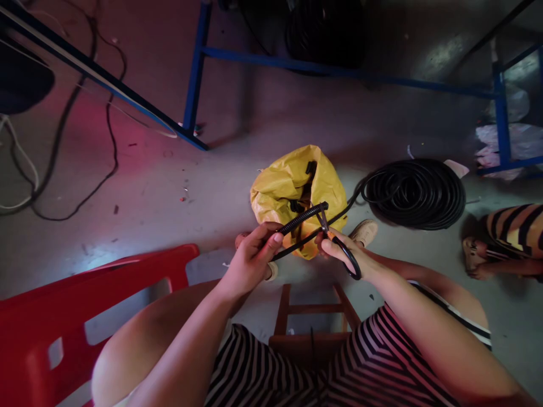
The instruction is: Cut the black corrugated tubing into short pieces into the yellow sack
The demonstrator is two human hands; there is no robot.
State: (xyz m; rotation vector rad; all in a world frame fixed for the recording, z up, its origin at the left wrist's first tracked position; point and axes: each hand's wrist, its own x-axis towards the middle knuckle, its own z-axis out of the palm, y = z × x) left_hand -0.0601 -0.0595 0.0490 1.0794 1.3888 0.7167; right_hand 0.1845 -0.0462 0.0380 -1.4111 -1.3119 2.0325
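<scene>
Bare fingers (270, 249), bare forearms (186, 339), black-and-white striped garment (263, 373), pale shoes (365, 230)

the grey floor (220, 198) bears a yellow sack (269, 195) and a coil of black tubing (424, 206).

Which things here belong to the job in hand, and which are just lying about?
Apparently part of the job:
black ribbed tube, in the left hand
scissors, in the right hand, blades by the tube's end
black coil, its strand running to the hands
yellow bag below the hands, perhaps

Apparently just lying about:
red chair
cables at left
crumpled pale plastic
</scene>
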